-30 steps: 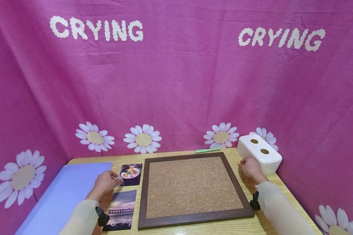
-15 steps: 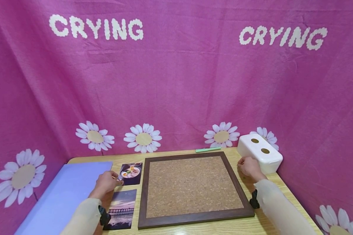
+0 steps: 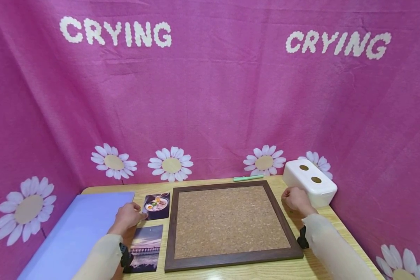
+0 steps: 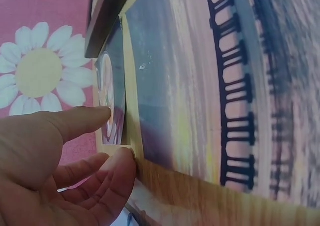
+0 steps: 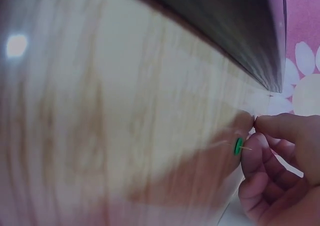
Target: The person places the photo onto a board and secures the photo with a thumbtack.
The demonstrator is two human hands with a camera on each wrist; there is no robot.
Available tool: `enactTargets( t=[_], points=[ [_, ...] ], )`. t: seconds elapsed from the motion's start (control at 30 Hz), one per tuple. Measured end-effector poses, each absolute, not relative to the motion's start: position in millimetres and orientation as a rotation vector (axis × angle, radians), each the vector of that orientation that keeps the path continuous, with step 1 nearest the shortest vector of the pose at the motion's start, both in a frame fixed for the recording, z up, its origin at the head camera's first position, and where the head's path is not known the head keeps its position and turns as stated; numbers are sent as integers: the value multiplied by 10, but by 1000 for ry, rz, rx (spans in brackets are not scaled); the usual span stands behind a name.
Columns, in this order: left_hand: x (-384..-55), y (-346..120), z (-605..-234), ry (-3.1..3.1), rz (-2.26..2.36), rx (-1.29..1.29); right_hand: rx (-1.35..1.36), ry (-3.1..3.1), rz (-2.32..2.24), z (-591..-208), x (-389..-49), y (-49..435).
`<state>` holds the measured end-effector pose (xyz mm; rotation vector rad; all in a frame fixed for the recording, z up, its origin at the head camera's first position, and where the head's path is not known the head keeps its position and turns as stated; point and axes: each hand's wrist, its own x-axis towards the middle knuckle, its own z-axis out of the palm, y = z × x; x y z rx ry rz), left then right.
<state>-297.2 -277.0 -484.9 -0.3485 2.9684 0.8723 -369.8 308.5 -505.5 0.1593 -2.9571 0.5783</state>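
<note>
Hardly anything has shifted: the bowl photo [image 3: 156,203], apparently not yet picked up, lies just beyond the parted left grip [image 3: 127,216], while a green pushpin [image 5: 239,146] sits just beside the right grip [image 3: 296,200], whose contents I cannot tell.

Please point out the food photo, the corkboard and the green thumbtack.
Food photo [image 3: 156,205], head view: the bowl.
Corkboard [image 3: 231,222], head view: middle of the cork.
Green thumbtack [image 5: 238,146], right wrist view: its head.
</note>
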Motion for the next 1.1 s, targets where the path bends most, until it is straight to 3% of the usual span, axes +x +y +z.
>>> enactTargets(
  t=[0.4,1.1],
  points=[
    [-3010,-2709,-4861,3019,831,-332,193,-2956,560,-5063,-3694,3106],
    [-2977,-2969,-4928,2473,1680,-287,206,-2878,742,-4927,-3657,3094]
  ],
)
